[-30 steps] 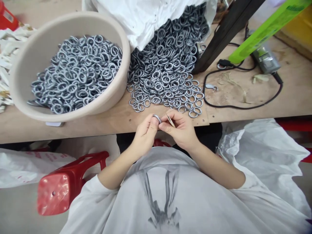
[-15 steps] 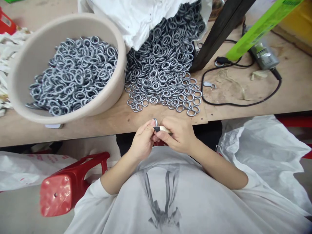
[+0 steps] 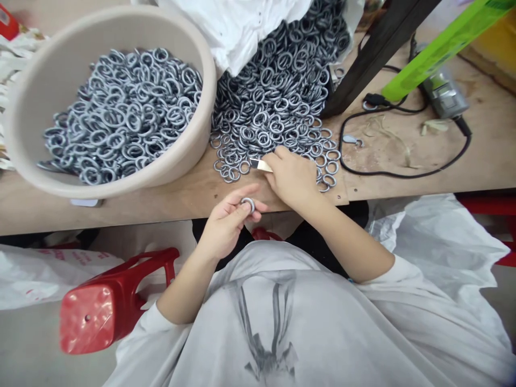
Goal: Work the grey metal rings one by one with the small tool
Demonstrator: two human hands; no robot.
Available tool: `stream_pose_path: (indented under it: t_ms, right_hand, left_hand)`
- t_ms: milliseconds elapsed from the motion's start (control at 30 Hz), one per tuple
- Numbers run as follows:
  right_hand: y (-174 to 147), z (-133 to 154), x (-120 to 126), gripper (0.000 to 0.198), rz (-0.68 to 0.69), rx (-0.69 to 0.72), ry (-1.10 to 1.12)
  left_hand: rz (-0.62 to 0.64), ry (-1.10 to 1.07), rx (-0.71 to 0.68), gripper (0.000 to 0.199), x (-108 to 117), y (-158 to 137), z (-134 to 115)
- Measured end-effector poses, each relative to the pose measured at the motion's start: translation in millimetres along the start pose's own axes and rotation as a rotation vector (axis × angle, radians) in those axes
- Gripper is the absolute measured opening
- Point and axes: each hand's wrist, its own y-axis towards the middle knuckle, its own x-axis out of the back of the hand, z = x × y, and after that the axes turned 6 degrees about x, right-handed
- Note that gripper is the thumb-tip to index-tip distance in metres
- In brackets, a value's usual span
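My left hand (image 3: 226, 223) pinches one grey ring (image 3: 249, 204) between thumb and fingers, just in front of the table's edge. My right hand (image 3: 293, 174) reaches over the near edge of a heap of grey rings (image 3: 274, 110) on the table. A small knife (image 3: 263, 165) with a pale handle and a short dark blade sticks out of it to the left. The fingertips of that hand are hidden, so whether they touch a ring cannot be seen. To the left stands a large beige basin (image 3: 210, 102), holding many similar rings.
A white sack (image 3: 242, 27) lies behind the heap. On the right are a dark post (image 3: 363, 70), a bright green strip (image 3: 435, 54), a black cable (image 3: 387, 173) and a grey device (image 3: 447, 97). A red stool (image 3: 86, 320) stands at lower left, a clear plastic bag (image 3: 439, 242) at right.
My hands have separated. The right hand has moved forward to the ring heap with the knife, while the left has drawn slightly back and left with its ring.
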Motion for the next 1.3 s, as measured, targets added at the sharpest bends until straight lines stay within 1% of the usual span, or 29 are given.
stream_pose_path:
  t_ms: [67,133,167,200,267,300,333,367,400,467,500,533,600,633,700,767,867,933,1033,1100,1167,1233,1300]
  right_hand:
    - [2.1,0.7,3.4,0.014,-0.030,-0.013,0.094]
    - [-2.3,-0.1,10.4,0.018,-0.018,-0.004,0.304]
    - [-6.3,-0.5,14.4,0.023,0.037,0.004,0.447]
    - [-11.0,-0.5,18.3,0.029,0.123,0.012,0.606]
    - [-21.2,1.5,24.4,0.038,0.319,0.014,0.914]
    - [-26.1,3.5,26.2,0.041,0.377,0.000,1.034]
    - [-30.7,6.0,27.2,0.041,0.381,-0.030,1.121]
    - [-34.8,8.9,27.5,0.039,0.333,-0.068,1.172]
    - [-38.4,11.8,27.1,0.037,0.259,-0.102,1.192]
    - [-44.4,16.9,25.1,0.038,0.106,-0.123,1.182]
    - [-46.7,18.7,23.7,0.040,0.059,-0.110,1.171]
    - [-48.5,19.8,22.2,0.041,0.037,-0.092,1.162]
    - [-50.8,20.5,19.4,0.041,0.038,-0.085,1.162]
    - [-51.5,20.3,18.2,0.041,0.042,-0.089,1.163]
    - [-52.2,19.0,16.6,0.041,0.015,-0.056,1.124]
    - [-52.6,17.1,16.2,0.037,-0.048,0.002,1.039]
    - [-54.0,14.0,17.9,0.035,-0.109,0.017,0.935]
    - [-56.3,13.1,20.0,0.040,-0.123,0.054,0.850]
    - [-61.5,15.7,22.9,0.046,-0.109,0.186,0.677]
    - [-64.5,18.5,23.7,0.048,-0.095,0.220,0.607]
    - [-65.7,19.2,23.4,0.049,-0.089,0.229,0.578]
    - [-63.8,15.6,22.3,0.050,-0.057,0.221,0.570]
    - [-57.8,8.2,20.7,0.052,-0.025,0.130,0.519]
  left_hand:
    - [-0.069,-0.040,-0.007,0.035,4.1,5.7,-3.5]
    - [-0.135,-0.005,-0.067,0.031,5.4,9.0,-4.2]
    - [-0.154,0.049,-0.116,0.030,5.0,9.9,-3.8]
    - [-0.157,0.122,-0.165,0.029,3.9,10.3,-2.9]
    - [-0.132,0.292,-0.239,0.028,0.2,10.6,-0.7]
    - [-0.119,0.360,-0.257,0.029,-2.1,10.7,0.4]
    - [-0.118,0.396,-0.267,0.031,-4.7,10.9,1.7]
    - [-0.131,0.389,-0.273,0.034,-7.5,11.1,3.1]
    - [-0.149,0.343,-0.269,0.037,-10.4,11.4,4.5]
    - [-0.153,0.186,-0.216,0.040,-16.7,11.4,7.4]
    - [-0.126,0.111,-0.168,0.042,-19.9,11.1,8.6]
    - [-0.090,0.054,-0.115,0.044,-23.2,10.4,9.4]
    - [-0.022,-0.003,-0.012,0.049,-29.4,8.2,9.8]
    - [-0.009,-0.020,0.024,0.050,-32.0,6.9,9.5]
    - [-0.029,-0.050,0.053,0.052,-36.3,4.3,8.3]
    - [-0.048,-0.068,0.054,0.051,-38.9,2.0,7.3]
    - [-0.013,-0.077,0.063,0.050,-40.3,-0.5,6.4]
    - [0.002,-0.100,0.070,0.050,-40.3,-1.0,5.9]
    - [-0.032,-0.147,0.083,0.050,-39.8,-0.1,5.4]
    - [-0.055,-0.163,0.092,0.051,-39.2,0.4,5.5]
    - [-0.052,-0.167,0.095,0.051,-37.9,-0.3,6.2]
    - [-0.002,-0.151,0.088,0.051,-35.9,-2.9,7.7]
    - [0.092,-0.099,0.078,0.051,-33.3,-6.6,9.6]
